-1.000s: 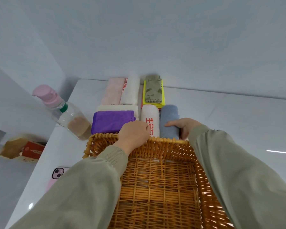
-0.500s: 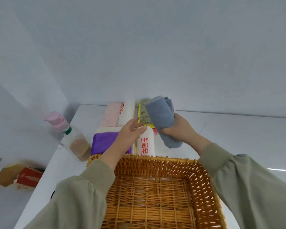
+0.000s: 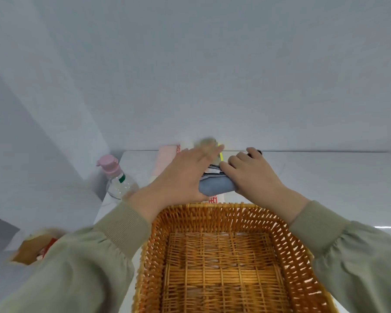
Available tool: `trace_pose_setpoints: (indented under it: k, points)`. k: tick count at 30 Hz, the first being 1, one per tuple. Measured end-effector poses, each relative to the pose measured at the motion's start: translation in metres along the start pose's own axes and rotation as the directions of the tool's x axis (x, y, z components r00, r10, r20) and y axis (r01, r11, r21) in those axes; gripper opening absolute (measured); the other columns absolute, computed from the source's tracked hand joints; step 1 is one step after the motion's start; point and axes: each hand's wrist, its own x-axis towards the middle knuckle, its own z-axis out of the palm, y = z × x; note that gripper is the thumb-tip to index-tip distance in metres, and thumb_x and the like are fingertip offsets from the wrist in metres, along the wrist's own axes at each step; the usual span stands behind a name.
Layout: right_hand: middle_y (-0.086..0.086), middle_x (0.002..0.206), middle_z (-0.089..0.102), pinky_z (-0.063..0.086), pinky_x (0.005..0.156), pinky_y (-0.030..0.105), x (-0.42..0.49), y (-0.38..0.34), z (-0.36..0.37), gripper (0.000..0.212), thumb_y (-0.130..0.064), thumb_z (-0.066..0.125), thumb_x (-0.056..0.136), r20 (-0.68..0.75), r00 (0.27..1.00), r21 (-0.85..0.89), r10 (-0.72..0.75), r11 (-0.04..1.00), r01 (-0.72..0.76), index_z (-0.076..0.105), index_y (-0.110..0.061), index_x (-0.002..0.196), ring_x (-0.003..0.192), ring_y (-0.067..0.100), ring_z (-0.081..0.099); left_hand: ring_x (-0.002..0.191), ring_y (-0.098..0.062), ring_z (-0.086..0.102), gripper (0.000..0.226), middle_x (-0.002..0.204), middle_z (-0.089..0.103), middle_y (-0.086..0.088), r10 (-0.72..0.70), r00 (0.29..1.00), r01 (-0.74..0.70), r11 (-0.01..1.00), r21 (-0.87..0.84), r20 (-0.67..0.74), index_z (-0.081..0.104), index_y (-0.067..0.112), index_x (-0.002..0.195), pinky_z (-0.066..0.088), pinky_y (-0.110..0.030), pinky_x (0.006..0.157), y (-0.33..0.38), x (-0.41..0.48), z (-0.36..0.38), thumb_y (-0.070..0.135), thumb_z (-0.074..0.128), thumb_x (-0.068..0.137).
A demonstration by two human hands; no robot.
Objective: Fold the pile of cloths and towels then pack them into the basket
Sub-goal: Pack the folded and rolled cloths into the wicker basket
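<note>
In the head view, a rolled blue-grey towel [image 3: 215,188] is held between the two hands, just above the far rim of the wicker basket [image 3: 212,208]. The right hand [image 3: 251,175] is curled over the towel's right end and grips it, knuckles up. The left hand [image 3: 185,177] is laid flat against the towel's left end, its fingers stretched out and motion-blurred, nothing being clasped by them. Directly below the held towel, between the two wrists, a white towel with red characters [image 3: 213,199] is partly seen on the worktop [image 3: 325,177], close against the basket's far wall. Beyond the left hand's fingertips a pale pink folded cloth [image 3: 166,159] is seen, and between the two hands a thin yellow edge of another cloth [image 3: 221,157] is shown; the rest of it is hidden. To the left of the left hand, a clear pump bottle with a pink head [image 3: 116,177] is stood upright on the worktop, well apart from the towels. Under the left sleeve [image 3: 88,267], a blurred brown paper package with red [image 3: 29,249] is visible. Nothing is seen inside the basket but its woven floor.
</note>
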Motion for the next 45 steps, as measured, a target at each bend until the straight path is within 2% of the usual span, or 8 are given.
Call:
trace_pose_setpoints:
  k: [7,15,22,30,33,37,40,45]
  points:
    - [-0.004,0.087,0.059,0.042,0.069,0.035,-0.040,-0.035,-0.009,0.054,-0.042,0.071,0.061,0.337,0.935,0.295,0.115,0.930,-0.221,0.055,-0.024,0.109,0.080,0.021,0.058,0.082,-0.020,0.060,0.033,0.089,0.066,0.003,-0.200,0.914,0.272,0.948,-0.166,0.354,0.062,0.029,0.098,0.048,-0.035,0.066,0.007,-0.030,0.002,0.024,0.071,0.067]
    - [0.003,0.112,0.063,0.052,0.080,0.030,-0.105,-0.069,0.040,0.061,-0.017,0.077,0.059,0.826,0.458,0.380,-0.329,-0.275,-0.883,0.061,-0.019,0.118,0.105,0.021,0.061,0.099,-0.022,0.060,0.026,0.105,0.063,-0.007,-0.249,0.608,0.683,0.649,-0.337,0.753,0.062,0.013,0.107,0.048,-0.032,0.081,0.000,-0.075,0.070,0.019,0.065,0.082]
    - [0.018,0.109,0.064,0.054,0.082,0.044,-0.100,-0.113,0.078,0.048,0.003,0.070,0.077,0.970,0.182,-0.040,-0.162,-0.843,-0.536,0.052,0.004,0.121,0.100,0.031,0.063,0.119,-0.030,0.051,0.034,0.129,0.052,-0.013,-0.586,0.312,0.890,0.456,-0.013,0.748,0.048,0.003,0.127,0.041,-0.036,0.098,-0.007,-0.076,0.126,0.015,0.049,0.096]
    - [0.014,0.104,0.068,0.055,0.079,0.034,-0.074,-0.137,0.090,0.049,0.004,0.075,0.072,0.979,0.203,0.124,0.001,-0.792,-0.597,0.056,0.006,0.118,0.094,0.026,0.066,0.104,-0.022,0.057,0.035,0.115,0.060,-0.006,-0.359,0.892,0.248,0.897,0.365,0.277,0.053,0.012,0.122,0.046,-0.032,0.080,0.016,-0.096,0.114,0.036,0.045,0.098]
    - [0.011,0.100,0.067,0.055,0.076,0.033,-0.067,-0.138,0.101,0.046,-0.003,0.076,0.075,0.982,0.185,0.157,0.045,-0.740,-0.654,0.056,0.002,0.115,0.089,0.023,0.065,0.111,-0.023,0.051,0.058,0.123,0.055,-0.006,-0.283,0.876,0.173,0.940,0.294,0.390,0.045,0.011,0.132,0.045,-0.035,0.088,0.009,-0.099,0.125,0.050,0.053,0.090]
    - [0.005,0.102,0.066,0.052,0.079,0.029,-0.069,-0.152,0.108,0.045,-0.037,0.071,0.081,0.884,0.184,0.312,0.430,-0.249,-0.917,0.060,-0.009,0.114,0.096,0.021,0.063,0.116,-0.027,0.045,0.068,0.128,0.049,-0.011,-0.380,0.771,0.182,0.900,0.395,0.511,0.039,0.004,0.136,0.047,-0.038,0.093,0.003,-0.106,0.153,0.045,0.061,0.087]
    - [-0.002,0.104,0.059,0.048,0.086,0.028,-0.081,-0.166,0.099,0.032,-0.038,0.059,0.089,0.577,0.484,0.512,0.657,0.171,-0.842,0.059,-0.015,0.111,0.100,0.016,0.057,0.113,-0.028,0.045,0.061,0.125,0.050,-0.013,-0.417,0.748,0.146,0.863,0.484,0.517,0.043,0.002,0.133,0.047,-0.039,0.091,0.002,-0.109,0.167,0.042,0.058,0.090]
    - [0.006,0.140,0.044,0.040,0.103,0.035,-0.099,-0.174,0.103,0.051,-0.045,0.048,0.092,0.626,0.723,0.378,0.292,0.698,-0.609,0.046,-0.018,0.136,0.122,0.024,0.045,0.112,-0.027,0.048,0.056,0.124,0.052,-0.012,-0.436,0.749,0.185,0.861,0.473,0.500,0.043,0.003,0.132,0.047,-0.037,0.088,0.000,-0.106,0.168,0.036,0.059,0.089]
